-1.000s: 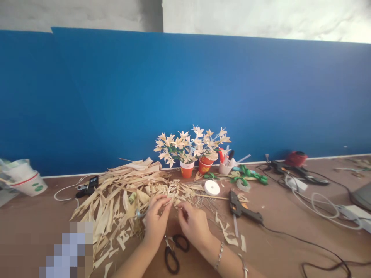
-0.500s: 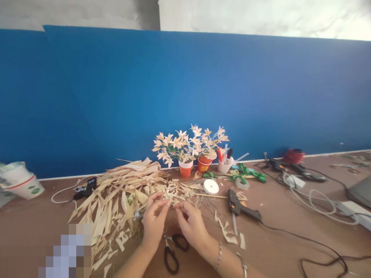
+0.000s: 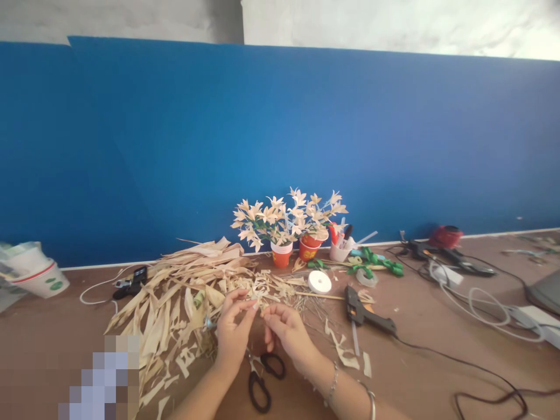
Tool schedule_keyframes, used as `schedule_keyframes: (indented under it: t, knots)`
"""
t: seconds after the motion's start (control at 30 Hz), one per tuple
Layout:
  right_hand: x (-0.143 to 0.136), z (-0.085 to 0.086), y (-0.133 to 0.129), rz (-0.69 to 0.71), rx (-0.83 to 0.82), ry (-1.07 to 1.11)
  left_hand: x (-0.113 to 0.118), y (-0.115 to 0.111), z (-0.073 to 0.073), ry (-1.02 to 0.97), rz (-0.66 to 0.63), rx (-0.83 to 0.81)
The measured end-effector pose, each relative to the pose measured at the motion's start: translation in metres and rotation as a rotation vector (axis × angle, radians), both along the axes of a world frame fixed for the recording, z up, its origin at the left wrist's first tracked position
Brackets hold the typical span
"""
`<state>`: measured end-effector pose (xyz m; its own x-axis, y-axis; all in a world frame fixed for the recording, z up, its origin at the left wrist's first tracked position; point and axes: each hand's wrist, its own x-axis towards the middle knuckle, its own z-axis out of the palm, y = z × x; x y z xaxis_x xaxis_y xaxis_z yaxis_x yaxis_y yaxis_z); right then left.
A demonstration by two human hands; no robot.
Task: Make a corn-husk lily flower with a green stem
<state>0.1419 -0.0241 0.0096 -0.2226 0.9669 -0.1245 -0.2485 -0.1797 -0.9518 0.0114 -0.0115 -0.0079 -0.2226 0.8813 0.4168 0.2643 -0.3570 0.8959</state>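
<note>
Over the front edge of a pile of dry, pale husk strips (image 3: 161, 326), my left hand (image 3: 235, 332) is closed, thumb and forefinger pinched together. My right hand (image 3: 289, 333) faces it, its fingertips also pinched, a short gap between the two. Whatever small piece lies between the fingertips blends into the pale scraps behind and cannot be made out. Black-handled scissors (image 3: 261, 382) lie on the table below and between my hands. Beyond my hands stand pale flowers (image 3: 269, 214) in a red and white cup (image 3: 281, 255).
A white tape roll (image 3: 319, 282) and a black glue gun (image 3: 367, 315) lie right of my hands. Green tape (image 3: 370, 259) is behind them. Cables and a power strip (image 3: 536, 322) are at the right. White cups (image 3: 46, 279) stand far left, near a blurred patch.
My right hand's fingers have curled and shifted slightly, with more of the lower fingers showing. My left hand is nearly unchanged. The whole view has moved a little.
</note>
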Motion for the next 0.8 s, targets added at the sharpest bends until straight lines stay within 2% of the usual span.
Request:
schedule_keyframes:
  t: [0.07,0.17,0.27,0.53,0.67,0.8]
  knots:
    - [0.0008,-0.0033,-0.0011,-0.050,0.048,-0.076,0.0002,0.0002,-0.0004,0.003,0.001,-0.001]
    - [0.0030,-0.0073,-0.0044,-0.119,0.204,-0.247,0.0008,-0.0003,0.0001,0.004,0.001,-0.013]
    - [0.0040,-0.0077,-0.0067,-0.131,0.309,-0.346,0.0015,-0.0012,0.0011,0.004,-0.005,-0.025]
    - [-0.0001,-0.0033,-0.0003,-0.037,0.037,-0.062,0.0003,0.0012,-0.0030,0.010,-0.012,-0.021]
    - [0.0019,0.0010,0.0012,0.005,0.009,0.000,-0.0008,0.0021,-0.0056,0.021,-0.023,-0.015]
    - [0.0030,-0.0035,-0.0007,-0.048,0.072,-0.111,-0.0006,0.0019,-0.0060,0.027,-0.024,-0.018]
